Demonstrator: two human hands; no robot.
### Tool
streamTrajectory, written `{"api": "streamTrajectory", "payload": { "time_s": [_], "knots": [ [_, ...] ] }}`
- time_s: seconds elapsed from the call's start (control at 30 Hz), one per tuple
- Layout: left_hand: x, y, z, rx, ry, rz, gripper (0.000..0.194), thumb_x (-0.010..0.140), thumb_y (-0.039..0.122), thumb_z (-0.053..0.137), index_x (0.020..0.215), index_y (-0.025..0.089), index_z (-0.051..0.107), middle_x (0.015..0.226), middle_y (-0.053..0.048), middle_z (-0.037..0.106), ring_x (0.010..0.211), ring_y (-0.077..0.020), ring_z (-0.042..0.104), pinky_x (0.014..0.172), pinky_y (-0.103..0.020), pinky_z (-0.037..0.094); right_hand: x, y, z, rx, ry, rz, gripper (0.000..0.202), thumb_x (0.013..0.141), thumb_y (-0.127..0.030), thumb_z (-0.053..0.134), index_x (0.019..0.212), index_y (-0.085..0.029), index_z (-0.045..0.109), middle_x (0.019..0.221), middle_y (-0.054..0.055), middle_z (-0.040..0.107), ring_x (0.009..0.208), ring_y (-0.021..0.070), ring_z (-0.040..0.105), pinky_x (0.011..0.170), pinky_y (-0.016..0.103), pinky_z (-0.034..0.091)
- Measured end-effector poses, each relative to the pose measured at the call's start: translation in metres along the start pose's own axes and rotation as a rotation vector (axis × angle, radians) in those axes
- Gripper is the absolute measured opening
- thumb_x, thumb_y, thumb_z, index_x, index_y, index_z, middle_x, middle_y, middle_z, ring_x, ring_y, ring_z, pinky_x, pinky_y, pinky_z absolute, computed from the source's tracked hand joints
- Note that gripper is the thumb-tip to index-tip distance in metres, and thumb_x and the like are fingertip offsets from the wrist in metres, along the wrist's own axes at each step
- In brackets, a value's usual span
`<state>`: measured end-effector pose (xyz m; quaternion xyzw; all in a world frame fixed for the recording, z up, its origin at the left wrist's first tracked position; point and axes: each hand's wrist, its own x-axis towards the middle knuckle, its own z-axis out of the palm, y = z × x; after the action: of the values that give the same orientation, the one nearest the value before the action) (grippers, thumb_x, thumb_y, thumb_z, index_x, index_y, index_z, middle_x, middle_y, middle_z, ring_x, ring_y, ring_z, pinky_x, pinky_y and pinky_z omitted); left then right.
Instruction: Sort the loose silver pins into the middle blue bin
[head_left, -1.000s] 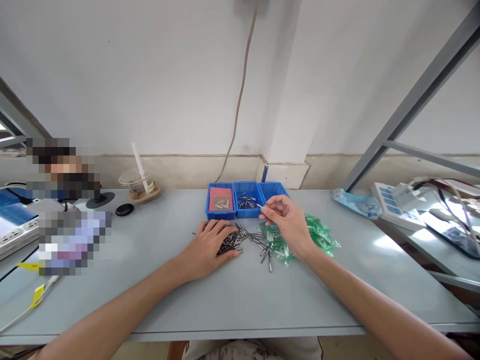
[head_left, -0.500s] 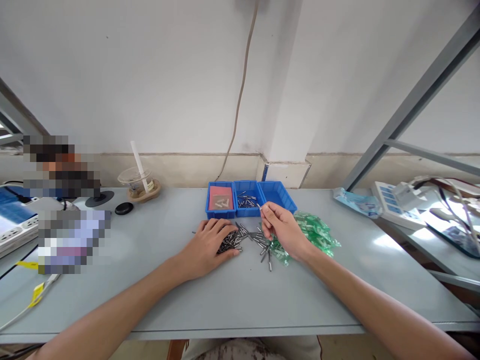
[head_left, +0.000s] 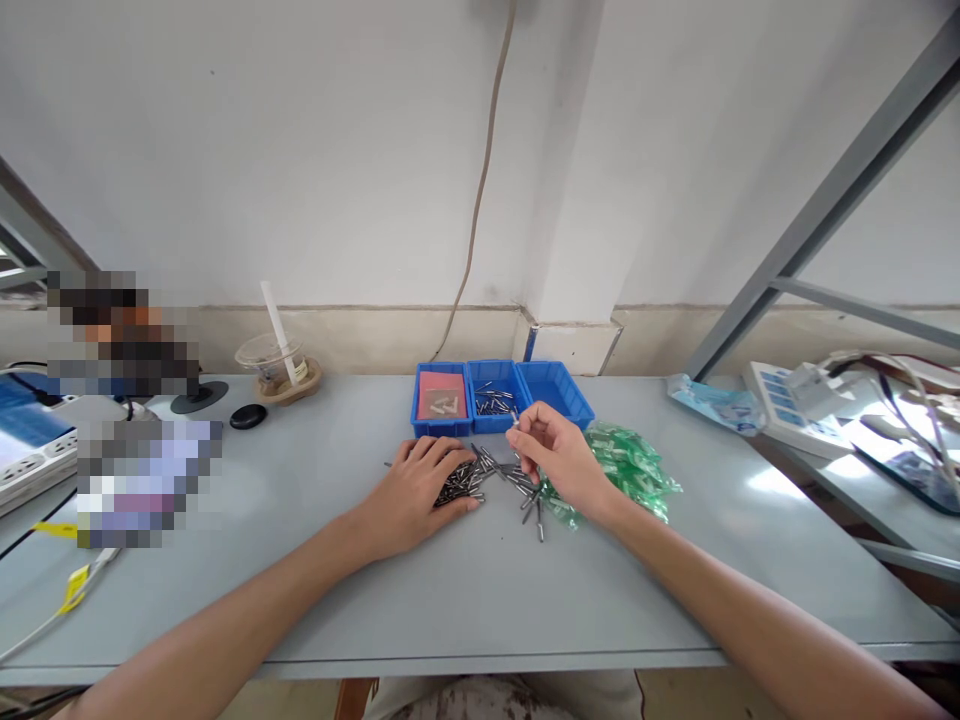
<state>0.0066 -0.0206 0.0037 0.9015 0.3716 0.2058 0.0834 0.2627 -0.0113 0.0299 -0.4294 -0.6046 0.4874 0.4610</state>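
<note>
My left hand (head_left: 420, 490) lies with fingers spread against a pile of small metal pins (head_left: 459, 484), partly covering it. My right hand (head_left: 559, 450) pinches one slim metal pin (head_left: 515, 418) between thumb and fingers, just in front of the middle blue bin (head_left: 495, 372), where more pins lie. A left blue bin (head_left: 414, 415) holds a pink card (head_left: 435, 386) with a clear bag of small pale parts on it. The right blue bin (head_left: 553, 385) shows a bare bottom. Beside my right wrist is a heap of green plastic bags (head_left: 634, 465), partly hidden by the hand.
At the left stand a clear plastic cup (head_left: 268, 350) with a white tube, a black round lid (head_left: 248, 416) and blurred-out items. A light blue packet (head_left: 716, 405) and a white power strip (head_left: 787, 410) lie at the right. A cable (head_left: 484, 180) hangs down the wall.
My right hand has turned and shifted slightly left, so the pin in it now points more upright. The left hand has stayed on the pile.
</note>
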Motion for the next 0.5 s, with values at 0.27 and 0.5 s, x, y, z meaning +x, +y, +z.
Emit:
{"api": "streamTrajectory", "payload": {
  "time_s": [0.27, 0.5],
  "knots": [
    [0.0009, 0.0009, -0.0009, 0.005, -0.014, -0.008, 0.045, 0.106, 0.056, 0.056, 0.142, 0.030, 0.055, 0.142, -0.006, 0.060, 0.126, -0.0303, 0.054, 0.106, -0.049, 0.041, -0.0038, -0.0035, 0.0009, -0.145, -0.060, -0.022, 0.035, 0.088, -0.050, 0.080, 0.085, -0.026, 0.055, 0.070, -0.005, 0.054, 0.056, 0.0139, 0.051, 0.052, 0.028, 0.043],
    [0.0002, -0.0004, 0.0000, 0.006, -0.010, -0.003, 0.046, 0.106, 0.057, 0.055, 0.143, 0.030, 0.054, 0.143, -0.007, 0.059, 0.127, -0.0305, 0.053, 0.107, -0.049, 0.041, -0.0009, -0.0022, -0.0007, 0.006, -0.103, 0.030, 0.031, 0.091, -0.054, 0.076, 0.095, -0.025, 0.068, 0.075, -0.003, 0.057, 0.059, 0.0130, 0.053, 0.050, 0.026, 0.045]
  ]
}}
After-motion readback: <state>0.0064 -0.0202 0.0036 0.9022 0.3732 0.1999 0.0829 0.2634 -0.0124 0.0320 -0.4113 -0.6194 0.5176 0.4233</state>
